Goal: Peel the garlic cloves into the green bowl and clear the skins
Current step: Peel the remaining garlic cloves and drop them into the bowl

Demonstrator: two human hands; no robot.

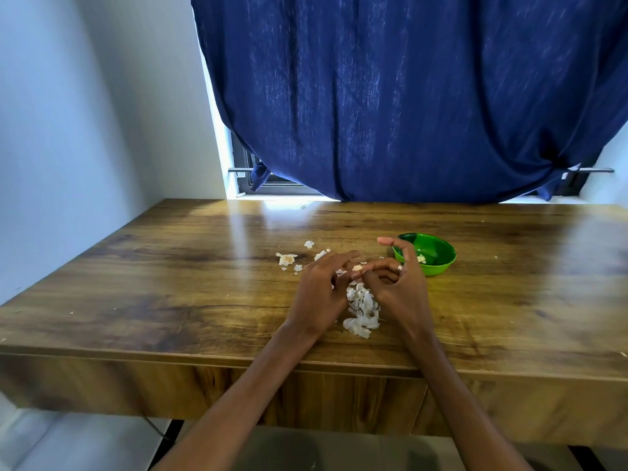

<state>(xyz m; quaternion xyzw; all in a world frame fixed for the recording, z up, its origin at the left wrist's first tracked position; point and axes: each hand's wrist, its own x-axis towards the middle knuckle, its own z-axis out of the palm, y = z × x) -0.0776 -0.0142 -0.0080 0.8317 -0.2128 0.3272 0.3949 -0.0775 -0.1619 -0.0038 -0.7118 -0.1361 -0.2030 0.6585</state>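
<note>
Both my hands meet over the middle of the wooden table (170, 283). My left hand (323, 294) and my right hand (397, 287) pinch a small garlic clove (356, 267) between their fingertips. My right index finger sticks out straight toward the green bowl (438, 263). The bowl stands just right of my hands and holds at least one pale peeled clove (421, 258). A heap of white garlic skins (362, 311) lies on the table under and between my hands.
More skin scraps and a garlic piece (286, 259) lie scattered to the left of and beyond my hands. A blue curtain (407, 96) hangs over the window behind the table. A white wall bounds the left side.
</note>
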